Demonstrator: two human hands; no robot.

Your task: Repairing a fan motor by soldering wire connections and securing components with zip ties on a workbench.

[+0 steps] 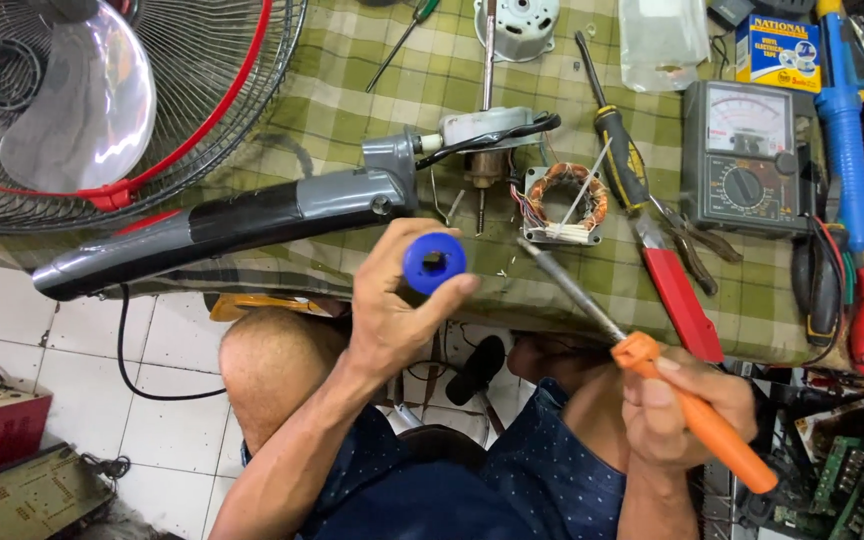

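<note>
Solder, on a small blue spool (pixel 434 263), was pinched between the thumb and fingertips of the left hand (pixel 397 305), raised just in front of the stator with copper windings (pixel 566 204) on the checked tablecloth (pixel 382 95). Right hand (pixel 667 405) was wrapped tight around an orange-handled soldering iron (pixel 652 365), tip angled toward the stator's wires, apparently so both could meet at one joint. An analogue multimeter (pixel 747 160) lay nearby

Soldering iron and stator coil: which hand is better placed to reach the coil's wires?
Probably right. The right hand grips the orange soldering iron, whose tip points at the stator coil and sits just short of it. The left hand is occupied, pinching a blue spool.
</note>
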